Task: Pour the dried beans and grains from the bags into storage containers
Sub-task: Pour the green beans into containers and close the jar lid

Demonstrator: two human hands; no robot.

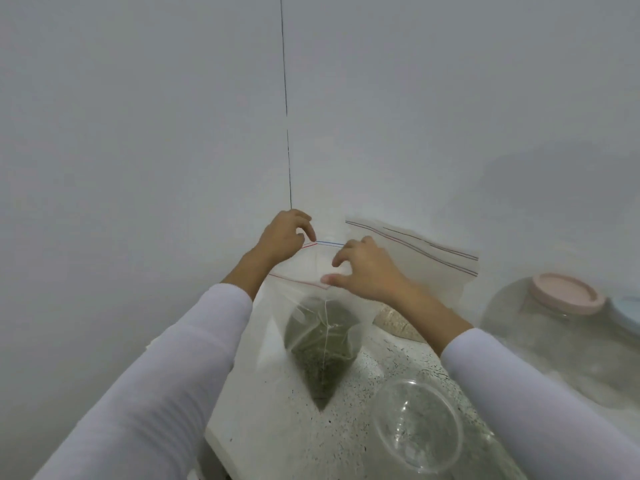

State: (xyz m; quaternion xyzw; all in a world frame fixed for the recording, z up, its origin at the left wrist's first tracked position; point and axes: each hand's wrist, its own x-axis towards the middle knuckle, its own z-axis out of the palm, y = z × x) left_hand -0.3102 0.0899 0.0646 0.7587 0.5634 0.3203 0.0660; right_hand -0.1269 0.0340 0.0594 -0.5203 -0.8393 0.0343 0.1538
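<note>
A clear zip bag (311, 306) hangs upright in front of me, its bottom corner filled with small greenish-brown grains (320, 344). My left hand (282, 239) pinches the far side of the bag's zip strip. My right hand (363, 270) pinches the near side, and the bag's mouth is spread between them. Below and to the right stands an open, clear round container (417, 426) on the speckled counter (367, 362). Behind my right hand, a second clear zip bag (426, 261) leans on the wall, with tan grains (393, 320) at its base.
A large clear jar with a pink lid (568, 292) stands at the right, with a pale blue lid (628, 313) beside it at the frame edge. White walls meet in a corner right behind the bags. The counter's left edge drops off near my left sleeve.
</note>
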